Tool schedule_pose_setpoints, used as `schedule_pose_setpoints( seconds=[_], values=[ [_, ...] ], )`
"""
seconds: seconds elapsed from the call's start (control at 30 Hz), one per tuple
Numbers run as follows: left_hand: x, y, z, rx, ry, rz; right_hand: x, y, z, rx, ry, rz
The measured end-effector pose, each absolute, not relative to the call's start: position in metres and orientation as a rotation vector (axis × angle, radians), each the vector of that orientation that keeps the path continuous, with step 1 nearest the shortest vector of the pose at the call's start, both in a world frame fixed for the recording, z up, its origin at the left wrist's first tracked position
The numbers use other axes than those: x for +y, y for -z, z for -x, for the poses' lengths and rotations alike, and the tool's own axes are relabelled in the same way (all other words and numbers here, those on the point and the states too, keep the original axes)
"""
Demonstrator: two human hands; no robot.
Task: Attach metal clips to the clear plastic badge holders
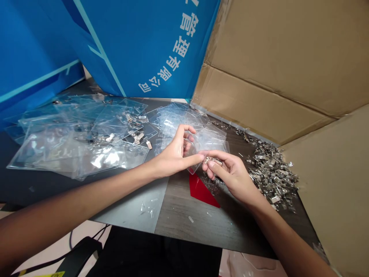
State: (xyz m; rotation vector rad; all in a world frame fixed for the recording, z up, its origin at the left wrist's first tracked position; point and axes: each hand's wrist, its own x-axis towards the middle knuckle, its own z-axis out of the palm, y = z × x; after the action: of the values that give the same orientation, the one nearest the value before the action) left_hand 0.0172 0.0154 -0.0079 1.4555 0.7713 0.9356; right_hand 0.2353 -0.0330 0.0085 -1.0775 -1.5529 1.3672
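Observation:
My left hand [173,153] is closed on a clear plastic badge holder [195,168], its thumb stretched toward my right fingertips. Between the thumb and fingers of my right hand [233,171] sits a small metal badge clip [215,161]. Both hands meet at the corner of the holder; whether clip and holder are joined cannot be made out. Just behind my hands lies a stack of clear badge holders [173,117]. To the right, loose metal clips [273,169] form a heap. On the left, a spread of badge holders [54,150] has metal clips [138,137] among it.
A blue printed panel [138,46] closes off the back. Cardboard walls [268,88] stand at the back right and right. Under my hands a red piece [201,192] lies on the dark table [184,215]. Small clear scraps [150,209] are scattered near the front edge.

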Motion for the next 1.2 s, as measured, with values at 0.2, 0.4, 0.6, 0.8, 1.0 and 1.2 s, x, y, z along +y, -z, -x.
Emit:
schedule_pose_setpoints(
  seconds=[0.2,0.4,0.6,0.8,1.0,1.2],
  values=[
    [0.015,0.014,-0.019,0.854,-1.066,-1.614,-0.037,-0.006,-0.234,-1.569,-1.339,1.055],
    [0.006,0.013,-0.023,0.899,-1.189,-1.753,-0.037,-0.001,-0.233,-1.577,-1.292,1.057],
    [-0.001,0.009,-0.027,0.889,-1.211,-1.816,-0.037,0.003,-0.233,-1.67,-1.118,1.065],
    [-0.005,0.004,-0.027,0.91,-1.16,-1.854,-0.039,-0.004,-0.233,-1.661,-1.091,1.062],
    [-0.01,0.0,-0.027,0.91,-1.122,-1.891,-0.04,-0.008,-0.236,-1.711,-1.097,1.09],
    [-0.006,-0.002,-0.025,1.112,-1.03,-1.905,-0.036,-0.008,-0.236,-1.981,-0.947,1.118]
  ],
)
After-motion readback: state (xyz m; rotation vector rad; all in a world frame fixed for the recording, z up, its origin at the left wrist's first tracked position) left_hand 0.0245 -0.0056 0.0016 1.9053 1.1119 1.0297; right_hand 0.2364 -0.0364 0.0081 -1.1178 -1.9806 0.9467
